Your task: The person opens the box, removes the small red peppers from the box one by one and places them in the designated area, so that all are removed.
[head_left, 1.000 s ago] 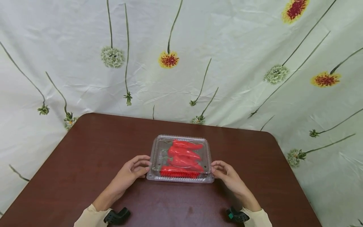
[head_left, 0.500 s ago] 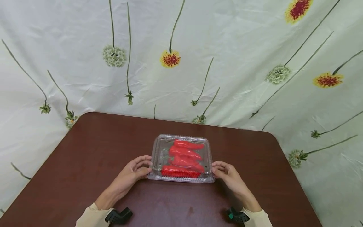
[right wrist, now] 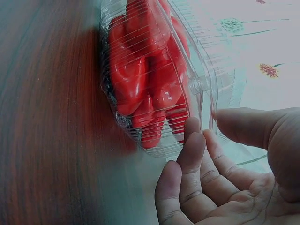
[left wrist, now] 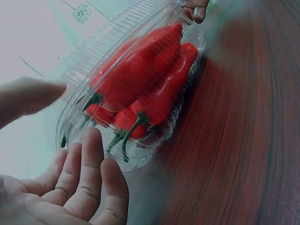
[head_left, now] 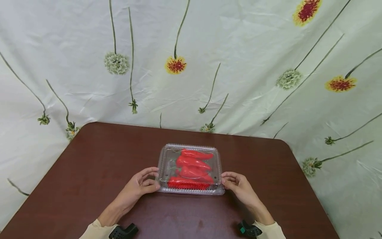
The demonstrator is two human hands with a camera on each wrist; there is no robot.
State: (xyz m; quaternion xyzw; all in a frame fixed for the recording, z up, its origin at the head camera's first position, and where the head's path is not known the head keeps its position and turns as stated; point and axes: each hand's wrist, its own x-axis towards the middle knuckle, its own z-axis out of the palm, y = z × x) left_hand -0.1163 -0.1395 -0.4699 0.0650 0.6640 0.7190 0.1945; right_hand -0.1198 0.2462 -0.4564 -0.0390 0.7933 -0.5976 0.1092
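A clear plastic clamshell box (head_left: pixel 189 191) with its lid down lies on the table, holding several red peppers (head_left: pixel 194 164) with green stems. At its left side is my left hand (head_left: pixel 139 184). In the left wrist view the fingers (left wrist: pixel 91 159) are relaxed right at the box's end, and the thumb (left wrist: pixel 33 98) stands off the lid's rim. My right hand (head_left: pixel 238 186) pinches the rim at the box's right side. The right wrist view shows the thumb (right wrist: pixel 243 126) on one face of the rim and fingertips (right wrist: pixel 192 147) on the other.
The brown wooden table (head_left: pixel 116 149) has rounded far corners. Behind it hangs a pale cloth (head_left: pixel 238 43) printed with flowers. A dark strap-on device sits on each wrist, over cream sleeves (head_left: pixel 98 230).
My left thumb has come nearer to the box's front corner and spread away from the fingers. The right hand keeps its place, and the whole head view has shifted slightly.
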